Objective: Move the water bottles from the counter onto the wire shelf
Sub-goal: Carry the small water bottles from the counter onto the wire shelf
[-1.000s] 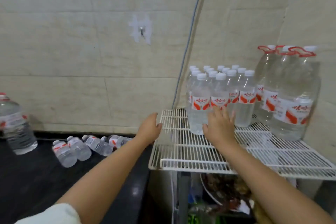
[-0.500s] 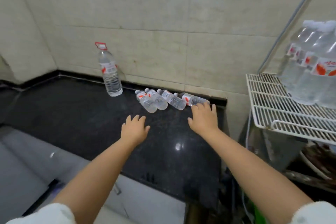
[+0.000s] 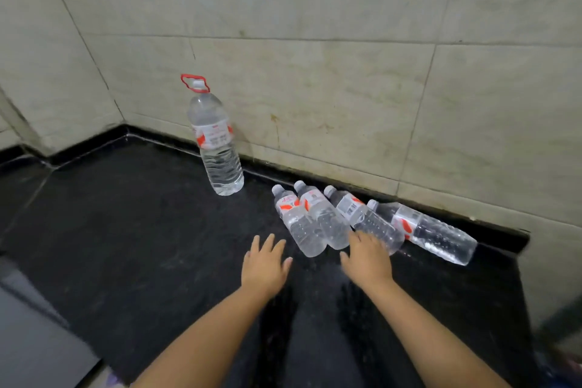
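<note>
Several small clear water bottles with red-and-white labels lie on their sides in a row on the black counter by the back wall; the leftmost and the rightmost mark the ends. A large bottle with a red handle stands upright to their left. My left hand hovers with fingers spread just short of the leftmost bottle's base. My right hand is open, its fingertips at the base of the third bottle. The wire shelf is out of view.
Beige tiled walls enclose the counter at the back and left. The counter's right end stops at a tiled wall edge. A grey surface lies below the counter's front edge at lower left.
My view swung left from the wire shelf to the counter. Both hands left the shelf and have moved forward to the lying bottles; the right one now touches a bottle's base.
</note>
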Demonstrator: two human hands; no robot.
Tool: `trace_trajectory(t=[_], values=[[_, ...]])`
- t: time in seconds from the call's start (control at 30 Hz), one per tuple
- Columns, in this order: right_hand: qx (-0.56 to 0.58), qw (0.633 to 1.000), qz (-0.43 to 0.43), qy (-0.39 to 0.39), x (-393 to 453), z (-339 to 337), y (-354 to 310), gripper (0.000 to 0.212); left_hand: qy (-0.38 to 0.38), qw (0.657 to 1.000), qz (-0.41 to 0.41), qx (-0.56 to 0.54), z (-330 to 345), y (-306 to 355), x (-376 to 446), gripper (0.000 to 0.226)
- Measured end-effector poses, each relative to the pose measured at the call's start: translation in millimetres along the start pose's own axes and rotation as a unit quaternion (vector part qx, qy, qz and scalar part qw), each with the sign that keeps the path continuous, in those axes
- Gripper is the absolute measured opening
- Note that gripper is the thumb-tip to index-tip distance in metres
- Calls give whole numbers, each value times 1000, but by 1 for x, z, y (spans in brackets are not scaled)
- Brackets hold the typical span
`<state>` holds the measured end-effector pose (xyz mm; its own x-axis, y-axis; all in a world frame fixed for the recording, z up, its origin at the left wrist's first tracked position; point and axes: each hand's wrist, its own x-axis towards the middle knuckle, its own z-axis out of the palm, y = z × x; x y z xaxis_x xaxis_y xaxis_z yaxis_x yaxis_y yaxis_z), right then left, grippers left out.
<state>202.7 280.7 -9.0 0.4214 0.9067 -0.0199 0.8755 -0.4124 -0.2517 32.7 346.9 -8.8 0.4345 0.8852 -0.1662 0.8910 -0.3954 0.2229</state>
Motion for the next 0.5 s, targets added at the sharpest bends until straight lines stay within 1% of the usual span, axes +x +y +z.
trace_trajectory(t=[0.07,0.2,0.23,0.3,0.33,0.4,0.5], values=[[19,1000,-23,2,38,11,-2,50,1,999,17,-27,7,9,41,51],[47,997,-56,-27,82,32,-7,60,7,995,25,-100,16,19,102,51],[49,997,-56,-29,88,37,-7,61,11,993,31,-113,18,20,115,55],[43,997,-58,-41,97,44,-4,64,19,990,34,-132,24,23,138,74],[38,996,-58,-48,99,46,-2,64,16,990,26,-140,25,24,145,78],[19,996,-48,-73,101,47,-2,65,15,987,11,-158,32,25,156,71],[6,998,-59,-21,104,52,-2,75,22,979,7,-200,30,25,155,69]])
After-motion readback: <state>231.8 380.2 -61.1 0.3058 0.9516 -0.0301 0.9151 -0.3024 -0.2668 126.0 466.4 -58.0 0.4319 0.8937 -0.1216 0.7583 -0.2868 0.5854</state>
